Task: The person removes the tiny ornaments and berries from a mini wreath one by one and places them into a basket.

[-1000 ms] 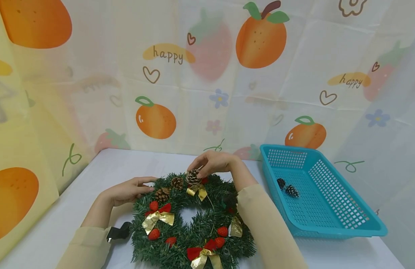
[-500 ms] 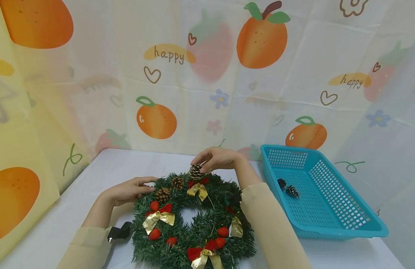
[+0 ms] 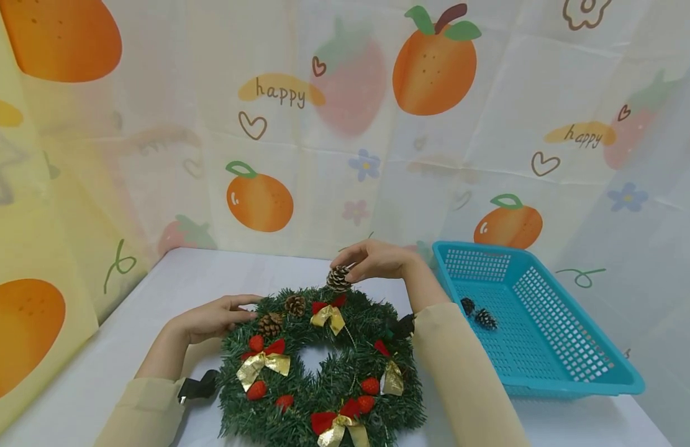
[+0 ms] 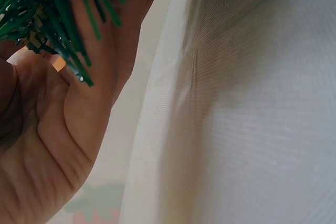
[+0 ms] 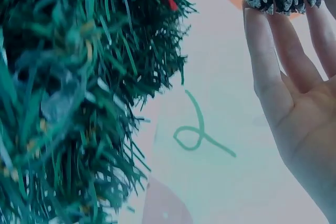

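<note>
A frosted pine cone (image 3: pixel 339 279), pinched between the thumb and fingertips of a person's right hand (image 3: pixel 374 259), is held at the center of the frame, just past the upper edge of a green wreath (image 3: pixel 317 397). The right wrist view shows the cone apart from the greenery.

The trimming appears well along: two brown pine cones (image 3: pixel 270 324) sit at the wreath's upper left, while red-and-gold bows (image 3: pixel 263 363) and red berries (image 3: pixel 370 385) dot the ring. The cone in hand is not set in place, and two dark pine cones (image 3: pixel 485 318) lie at the left side of a blue basket (image 3: pixel 568 386) at the right of the frame, judged to be what is left to handle.

The right forearm, in a pale sleeve (image 3: pixel 462 379), slants up from the lower right past the wreath, the wrist bent so the fingers point left. The left hand (image 3: pixel 213 318) reaches in from the lower left, gripping the wreath's upper-left edge, needles lying between thumb and fingers. The wreath rests on a white counter (image 3: pixel 127 347) before a fruit-print cloth (image 3: pixel 333 205).
</note>
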